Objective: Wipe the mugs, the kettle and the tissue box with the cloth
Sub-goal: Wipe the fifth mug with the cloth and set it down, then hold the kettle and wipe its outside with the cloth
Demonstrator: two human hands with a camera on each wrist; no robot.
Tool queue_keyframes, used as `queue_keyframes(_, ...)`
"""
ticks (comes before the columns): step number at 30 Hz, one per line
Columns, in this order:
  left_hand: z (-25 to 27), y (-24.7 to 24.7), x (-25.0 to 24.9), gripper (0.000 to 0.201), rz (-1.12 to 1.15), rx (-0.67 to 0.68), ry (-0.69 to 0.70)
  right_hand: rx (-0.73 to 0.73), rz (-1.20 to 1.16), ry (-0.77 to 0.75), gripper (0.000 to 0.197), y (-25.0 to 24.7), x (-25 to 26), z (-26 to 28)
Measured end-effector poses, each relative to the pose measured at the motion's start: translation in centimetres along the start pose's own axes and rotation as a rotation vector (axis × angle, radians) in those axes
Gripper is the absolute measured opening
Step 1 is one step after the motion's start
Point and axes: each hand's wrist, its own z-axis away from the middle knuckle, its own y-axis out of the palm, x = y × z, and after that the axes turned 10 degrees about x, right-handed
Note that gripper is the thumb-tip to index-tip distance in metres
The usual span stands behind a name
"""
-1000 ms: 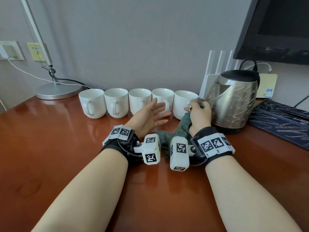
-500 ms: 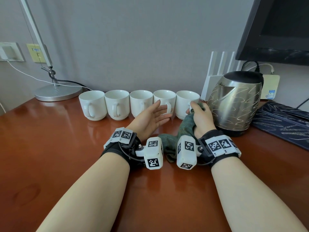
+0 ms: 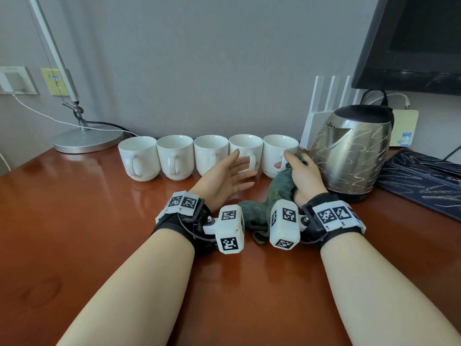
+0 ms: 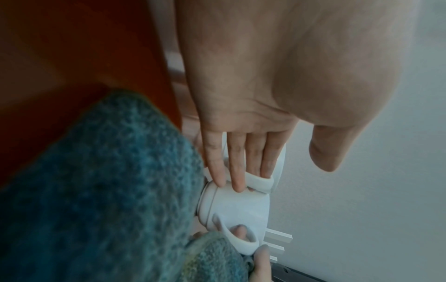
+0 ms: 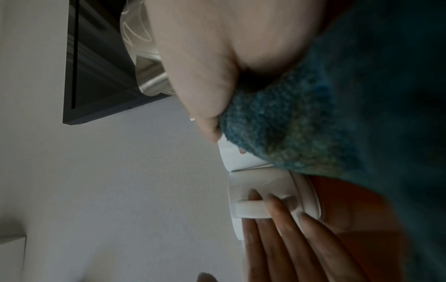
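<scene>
1. Mugs: five white, in a row along the worktop's back edge; kettle (image 3: 349,156) just right of the row.
2. Rightmost mug (image 3: 277,156): item in hand. The right hand (image 3: 303,178) grips the green cloth (image 3: 272,196) bunched in curled fingers, a fingertip through the mug's handle; the cloth's tail trails on the worktop (image 3: 74,221).
3. Left hand (image 3: 224,178): fingers straight, holding nothing, tips at the handle of the fourth mug (image 3: 245,151).
4. Tissue box: the dark patterned item at the right edge may be it; cannot tell.
5. Handling advice: steady the mug with the free hand before rubbing; work cloth round wall, rim and handle; mugs stand nearly touching, so lift it clear of its neighbours.
</scene>
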Motion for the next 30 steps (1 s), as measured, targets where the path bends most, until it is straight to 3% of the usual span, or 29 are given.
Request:
queue_keyframes(3,0.1,0.0,0.0,0.042,-0.004,-0.004,-0.004,-0.018,-0.004,-0.02,0.022,-0.2,-0.2,0.0)
queue_keyframes(7,0.2,0.0,0.0,0.038,-0.007,-0.003,-0.001,-0.041,0.004,-0.029,0.007,-0.1,-0.2,0.0)
queue_keyframes(11,0.2,-0.1,-0.1,0.038,-0.005,-0.003,-0.001,-0.061,0.052,-0.027,0.009,-0.4,-0.3,-0.2)
queue_keyframes(16,0.9,-0.1,-0.2,0.036,-0.016,-0.065,0.014,-0.318,0.189,-0.178,0.016,-0.4,0.3,1.1)
queue_keyframes(18,1.7,-0.2,-0.4,0.031,-0.013,-0.101,0.035,-0.343,0.213,-0.226,0.015,-0.1,0.8,2.2)
queue_keyframes(21,3.1,0.1,-0.8,0.025,-0.023,-0.091,0.086,-0.15,0.232,-0.263,0.014,0.8,2.0,4.3)
queue_keyframes(25,5.1,3.0,-2.4,0.021,-0.168,0.071,0.093,0.186,0.077,-0.173,0.004,2.0,4.4,8.1)
queue_keyframes(28,6.2,5.7,-3.6,0.034,-0.28,0.14,0.123,0.412,-0.066,-0.056,0.018,1.9,6.1,10.5)
queue_keyframes(30,7.0,7.1,-4.2,0.044,-0.286,0.13,0.154,0.445,-0.071,-0.03,0.017,1.5,7.3,11.9)
